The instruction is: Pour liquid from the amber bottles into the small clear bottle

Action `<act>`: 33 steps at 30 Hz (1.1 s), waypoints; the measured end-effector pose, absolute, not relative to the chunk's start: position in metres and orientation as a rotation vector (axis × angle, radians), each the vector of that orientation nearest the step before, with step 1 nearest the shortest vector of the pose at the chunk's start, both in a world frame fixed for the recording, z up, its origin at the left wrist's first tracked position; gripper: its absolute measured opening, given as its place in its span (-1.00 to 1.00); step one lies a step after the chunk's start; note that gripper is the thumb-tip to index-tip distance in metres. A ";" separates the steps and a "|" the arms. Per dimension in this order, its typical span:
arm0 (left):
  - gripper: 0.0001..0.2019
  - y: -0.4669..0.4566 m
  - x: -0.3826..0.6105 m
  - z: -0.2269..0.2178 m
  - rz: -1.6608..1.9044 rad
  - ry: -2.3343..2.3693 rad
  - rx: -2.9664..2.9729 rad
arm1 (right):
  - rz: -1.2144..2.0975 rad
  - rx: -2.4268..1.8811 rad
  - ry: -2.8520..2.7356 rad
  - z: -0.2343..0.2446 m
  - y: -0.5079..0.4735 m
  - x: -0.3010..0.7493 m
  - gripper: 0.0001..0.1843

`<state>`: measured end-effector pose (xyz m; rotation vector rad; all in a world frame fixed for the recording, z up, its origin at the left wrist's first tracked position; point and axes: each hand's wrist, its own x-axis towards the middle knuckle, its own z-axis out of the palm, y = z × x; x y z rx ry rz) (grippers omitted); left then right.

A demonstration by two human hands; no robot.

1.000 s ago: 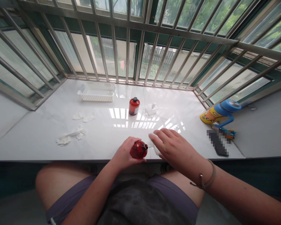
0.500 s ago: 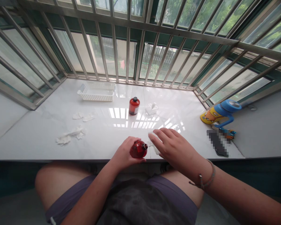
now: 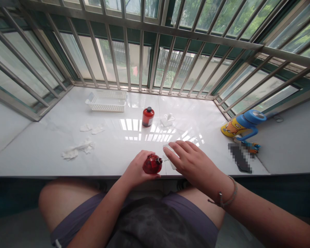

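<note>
My left hand point(image 3: 138, 167) is wrapped round a red see-through bottle point(image 3: 151, 165) at the counter's front edge. This bottle is tipped to the right, its dark-rimmed mouth uncapped. Against that mouth lies the narrow neck of a small clear bottle point(image 3: 172, 164), which my right hand point(image 3: 189, 160) grips from above and the right. My right fingers and palm hide most of the clear bottle, and I cannot tell whether liquid is passing between the two. Farther back, a second red bottle point(image 3: 147, 117) stands upright with a black cap.
A white pump or spray top point(image 3: 168, 119) lies right of the standing bottle. Crumpled white tissues or gloves point(image 3: 79, 148) lie left, below a white perforated basket point(image 3: 107, 102). A blue-and-yellow flask point(image 3: 241, 123) and a blurred dark object point(image 3: 239, 158) are at right. Metal bars point(image 3: 155, 27) line the back.
Both hands and the two bottles they hold have shifted very slightly left. Nothing else has visibly changed.
</note>
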<state>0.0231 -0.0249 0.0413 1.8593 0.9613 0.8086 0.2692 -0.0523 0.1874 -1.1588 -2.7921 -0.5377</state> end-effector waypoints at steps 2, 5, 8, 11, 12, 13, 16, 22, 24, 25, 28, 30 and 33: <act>-0.21 -0.025 0.023 0.042 0.809 0.965 1.851 | -0.548 -1.161 -2.787 0.188 -0.052 0.269 -0.56; -0.21 -0.025 0.023 0.042 0.808 0.968 1.848 | -0.561 -1.156 -2.781 0.188 -0.052 0.269 -0.58; -0.21 -0.024 0.023 0.042 0.809 0.971 1.845 | -0.567 -1.142 -2.776 0.189 -0.052 0.269 -0.58; -0.21 -0.024 0.023 0.041 0.818 0.971 1.843 | -0.574 -1.133 -2.769 0.189 -0.052 0.269 -0.58; -0.21 -0.024 0.023 0.041 0.821 0.970 1.844 | -0.576 -1.131 -2.767 0.189 -0.052 0.269 -0.58; -0.21 -0.024 0.023 0.040 0.823 0.968 1.844 | -0.577 -1.130 -2.766 0.189 -0.052 0.269 -0.58; -0.20 -0.024 0.022 0.039 0.820 0.966 1.848 | -0.577 -1.129 -2.767 0.189 -0.052 0.269 -0.58; -0.22 -0.024 0.022 0.040 0.819 0.971 1.838 | -0.580 -1.128 -2.765 0.190 -0.052 0.269 -0.56; -0.21 -0.024 0.022 0.040 0.821 0.970 1.836 | -0.585 -1.130 -2.764 0.190 -0.052 0.269 -0.55; -0.21 -0.024 0.022 0.040 0.822 0.970 1.836 | -0.589 -1.131 -2.763 0.190 -0.052 0.269 -0.55; -0.21 -0.024 0.023 0.041 0.822 0.976 1.834 | -0.600 -1.128 -2.759 0.190 -0.052 0.269 -0.54; -0.21 -0.024 0.023 0.041 0.823 0.982 1.829 | -0.606 -1.127 -2.760 0.190 -0.053 0.269 -0.55; -0.21 -0.024 0.023 0.042 0.822 0.983 1.825 | -0.613 -1.134 -2.764 0.190 -0.053 0.269 -0.55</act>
